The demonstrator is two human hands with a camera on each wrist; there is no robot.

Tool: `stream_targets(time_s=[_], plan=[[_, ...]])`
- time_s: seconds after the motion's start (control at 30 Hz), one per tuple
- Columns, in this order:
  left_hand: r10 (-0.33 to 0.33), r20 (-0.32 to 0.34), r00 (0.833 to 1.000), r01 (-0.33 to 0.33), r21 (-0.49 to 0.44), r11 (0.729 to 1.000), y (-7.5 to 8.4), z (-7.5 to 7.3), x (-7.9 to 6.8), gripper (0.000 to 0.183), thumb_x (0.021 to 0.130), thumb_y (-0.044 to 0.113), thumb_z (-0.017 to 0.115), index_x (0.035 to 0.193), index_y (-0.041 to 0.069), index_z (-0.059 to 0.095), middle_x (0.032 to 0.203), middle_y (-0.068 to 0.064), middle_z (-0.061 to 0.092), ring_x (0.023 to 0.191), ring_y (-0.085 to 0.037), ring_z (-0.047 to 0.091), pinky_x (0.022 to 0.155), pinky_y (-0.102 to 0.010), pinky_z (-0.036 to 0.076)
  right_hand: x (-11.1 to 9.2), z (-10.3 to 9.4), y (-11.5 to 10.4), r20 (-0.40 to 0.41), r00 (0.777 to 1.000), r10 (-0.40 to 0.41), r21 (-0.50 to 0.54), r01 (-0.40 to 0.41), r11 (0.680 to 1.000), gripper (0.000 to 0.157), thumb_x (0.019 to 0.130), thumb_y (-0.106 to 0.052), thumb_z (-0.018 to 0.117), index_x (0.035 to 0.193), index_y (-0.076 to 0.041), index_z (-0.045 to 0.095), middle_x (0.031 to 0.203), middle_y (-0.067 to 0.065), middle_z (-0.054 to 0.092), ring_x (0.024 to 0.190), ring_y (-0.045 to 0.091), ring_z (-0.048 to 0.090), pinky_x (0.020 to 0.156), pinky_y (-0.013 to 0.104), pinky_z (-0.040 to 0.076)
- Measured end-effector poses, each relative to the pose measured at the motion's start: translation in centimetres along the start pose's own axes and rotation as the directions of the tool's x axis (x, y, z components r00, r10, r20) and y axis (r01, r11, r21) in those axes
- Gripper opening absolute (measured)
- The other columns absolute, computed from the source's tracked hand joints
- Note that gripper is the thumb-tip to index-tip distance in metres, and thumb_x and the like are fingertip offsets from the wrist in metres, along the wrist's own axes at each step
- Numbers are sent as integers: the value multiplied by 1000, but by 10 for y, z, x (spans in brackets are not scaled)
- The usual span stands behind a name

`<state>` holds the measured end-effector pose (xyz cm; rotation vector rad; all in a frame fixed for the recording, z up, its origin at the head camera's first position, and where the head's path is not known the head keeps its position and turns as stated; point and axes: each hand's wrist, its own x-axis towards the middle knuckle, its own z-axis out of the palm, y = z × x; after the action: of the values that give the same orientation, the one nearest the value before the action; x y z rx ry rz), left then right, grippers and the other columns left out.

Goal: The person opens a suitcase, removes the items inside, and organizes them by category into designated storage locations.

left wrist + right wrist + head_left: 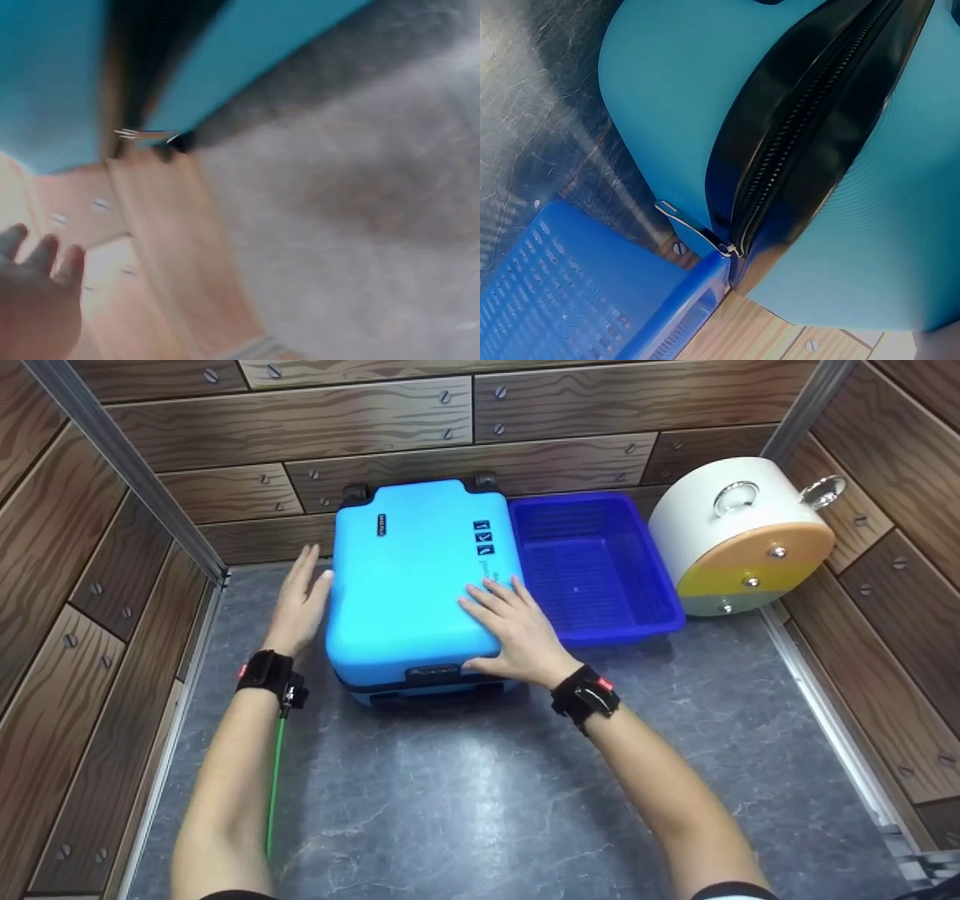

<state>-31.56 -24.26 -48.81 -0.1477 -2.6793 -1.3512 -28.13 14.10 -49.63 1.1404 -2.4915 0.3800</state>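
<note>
A bright blue suitcase (pixel 420 577) lies flat on the floor, its wheels toward the back wall and its black handle (pixel 433 673) facing me. My right hand (pixel 517 634) rests on its top near the front right corner, fingers spread and straight. Beside the left edge, my left hand (pixel 296 611) is held with fingers extended and the thumb at the suitcase's side; it holds nothing. In the right wrist view a black zipper band (pixel 802 135) runs along the side, with a metal zipper pull (pixel 686 221) at its far end, close to the basket rim.
A dark blue plastic basket (pixel 667 615) stands against the suitcase's right side. Right of it is a rounded white cabinet (pixel 720 502) with an orange, yellow and green front and silver knobs. Wood-patterned walls (pixel 300 420) enclose the grey marbled floor (pixel 450 795).
</note>
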Motion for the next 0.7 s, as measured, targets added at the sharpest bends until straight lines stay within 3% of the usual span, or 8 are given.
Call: stream_targets(time_s=[0.07,0.17,0.33,0.7], plan=[[93,52,994,-96,49,994,11,2,2,66,108,52,40,165,25,21,171,4,9,156,-17,2,124,-51,5,-1,-1,0,9,1000,3,-9,-2,1000,104,80,-71,74,159,-13,38,163,10,35,152,32,25,124,53,7],[159,151,976,-179,127,976,22,7,3,69,106,53,43,164,22,23,171,3,9,156,-16,-3,123,-56,2,-1,-2,-1,28,1000,7,-20,-6,1000,108,79,-71,74,160,-11,34,165,10,32,153,31,23,125,51,8],[133,244,961,-179,178,968,25,16,2,69,105,53,46,164,23,25,171,3,9,157,-20,-5,122,-59,5,-1,-3,0,49,999,0,-27,1,1000,111,77,-67,79,161,-11,32,165,10,31,153,31,22,125,50,9],[117,295,948,-222,354,909,28,11,-6,71,105,57,40,164,23,23,171,4,11,157,-24,-1,122,-58,12,-4,-4,1,52,998,-34,-4,34,999,107,76,-63,82,159,-13,37,164,7,34,153,30,24,125,51,9]])
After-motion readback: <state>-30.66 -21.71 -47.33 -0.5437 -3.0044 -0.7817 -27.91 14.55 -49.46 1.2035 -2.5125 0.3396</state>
